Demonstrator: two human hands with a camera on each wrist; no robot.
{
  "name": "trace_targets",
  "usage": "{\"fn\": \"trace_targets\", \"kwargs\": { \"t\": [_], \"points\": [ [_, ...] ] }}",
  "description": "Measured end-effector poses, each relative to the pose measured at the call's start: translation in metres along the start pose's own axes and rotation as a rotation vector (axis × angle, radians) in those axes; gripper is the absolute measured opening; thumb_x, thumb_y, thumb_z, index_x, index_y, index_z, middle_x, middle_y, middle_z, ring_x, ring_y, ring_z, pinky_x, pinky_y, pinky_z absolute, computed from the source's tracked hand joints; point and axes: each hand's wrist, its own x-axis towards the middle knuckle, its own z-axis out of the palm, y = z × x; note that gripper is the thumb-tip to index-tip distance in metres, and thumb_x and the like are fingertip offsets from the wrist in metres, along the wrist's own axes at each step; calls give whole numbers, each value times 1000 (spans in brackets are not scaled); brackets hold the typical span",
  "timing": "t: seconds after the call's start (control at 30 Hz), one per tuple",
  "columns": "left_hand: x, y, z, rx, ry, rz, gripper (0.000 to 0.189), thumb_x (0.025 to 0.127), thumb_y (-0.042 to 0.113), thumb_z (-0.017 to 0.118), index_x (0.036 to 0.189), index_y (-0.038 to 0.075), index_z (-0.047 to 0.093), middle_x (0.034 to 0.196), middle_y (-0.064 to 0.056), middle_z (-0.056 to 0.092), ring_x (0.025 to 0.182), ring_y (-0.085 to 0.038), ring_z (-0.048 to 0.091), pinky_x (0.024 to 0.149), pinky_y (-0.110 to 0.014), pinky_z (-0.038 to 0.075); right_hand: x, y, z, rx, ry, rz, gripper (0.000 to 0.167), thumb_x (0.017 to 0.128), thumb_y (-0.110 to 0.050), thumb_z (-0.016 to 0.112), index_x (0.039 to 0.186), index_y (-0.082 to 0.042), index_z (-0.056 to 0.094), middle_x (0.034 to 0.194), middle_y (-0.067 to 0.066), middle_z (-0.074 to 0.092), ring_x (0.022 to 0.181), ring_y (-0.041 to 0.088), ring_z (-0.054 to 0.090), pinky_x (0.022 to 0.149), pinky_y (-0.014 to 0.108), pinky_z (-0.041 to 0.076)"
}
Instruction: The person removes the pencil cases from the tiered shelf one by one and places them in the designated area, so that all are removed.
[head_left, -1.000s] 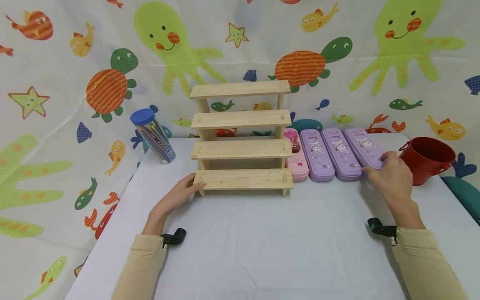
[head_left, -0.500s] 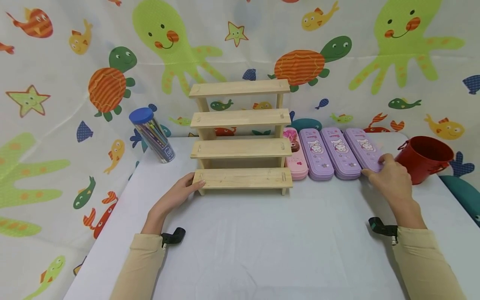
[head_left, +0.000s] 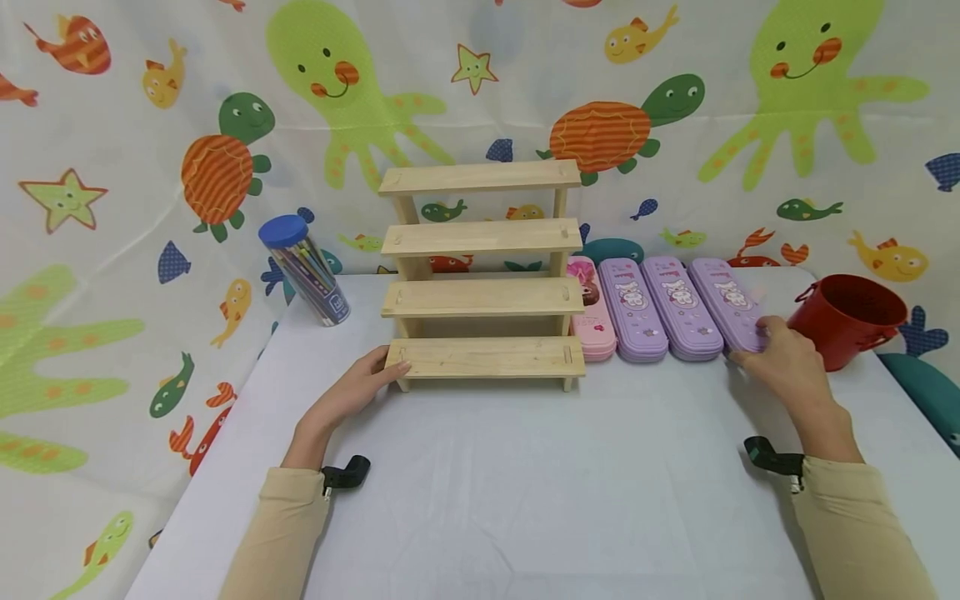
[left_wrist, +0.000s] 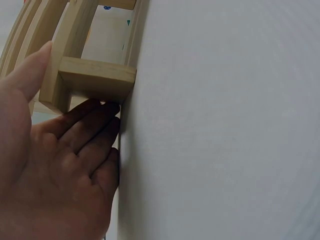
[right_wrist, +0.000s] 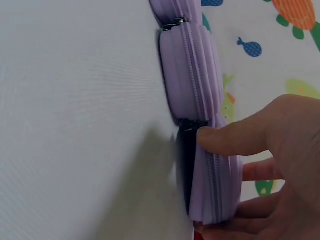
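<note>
My left hand (head_left: 358,389) holds the left end of the lowest step of a wooden step shelf (head_left: 480,297). In the left wrist view, the thumb lies on the board's upper side, and the other fingers reach under it, near the leg (left_wrist: 97,82). My right hand (head_left: 793,367) grips the near end of a purple pencil case (head_left: 726,298), the rightmost of a row. In the right wrist view, its thumb presses one side of that zipped case (right_wrist: 217,185), which leans slightly over a dark underside, and the fingers are on the other side.
Two more purple pencil cases (head_left: 633,308) and a pink one (head_left: 594,325) line up between shelf and hand. A red bucket (head_left: 847,321) stands just right of the right hand. A blue-lidded tube of pens (head_left: 307,271) stands left on the white table (head_left: 525,483).
My right hand has shifted slightly toward me and to the right at the near end of the pencil case. The left hand stays on the shelf.
</note>
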Motion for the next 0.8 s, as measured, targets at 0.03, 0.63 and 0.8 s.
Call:
{"fn": "trace_targets", "kwargs": {
  "t": [0.03, 0.63, 0.8],
  "points": [
    [2, -4, 0, 4, 3, 0, 77, 101, 47, 53, 158, 5, 22, 163, -19, 26, 153, -38, 17, 123, -58, 18, 1, 0, 1, -5, 8, -6, 84, 88, -27, 70, 148, 11, 26, 134, 42, 41, 110, 57, 44, 92, 70, 45],
    [5, -18, -2, 17, 17, 28, 84, 96, 59, 54, 157, 9, 26, 162, -15, 30, 153, -36, 20, 122, -58, 20, 3, -6, 13, -134, 100, -56, 78, 86, -24, 71, 148, 6, 34, 134, 41, 44, 113, 59, 45, 89, 74, 42],
    [6, -18, -1, 23, 16, 23, 86, 96, 60, 53, 158, 9, 23, 163, -15, 28, 153, -36, 18, 123, -58, 19, -1, -7, 8, -142, 65, -42, 79, 86, -26, 72, 148, 6, 34, 133, 41, 44, 113, 59, 43, 88, 73, 43]
  ]
}}
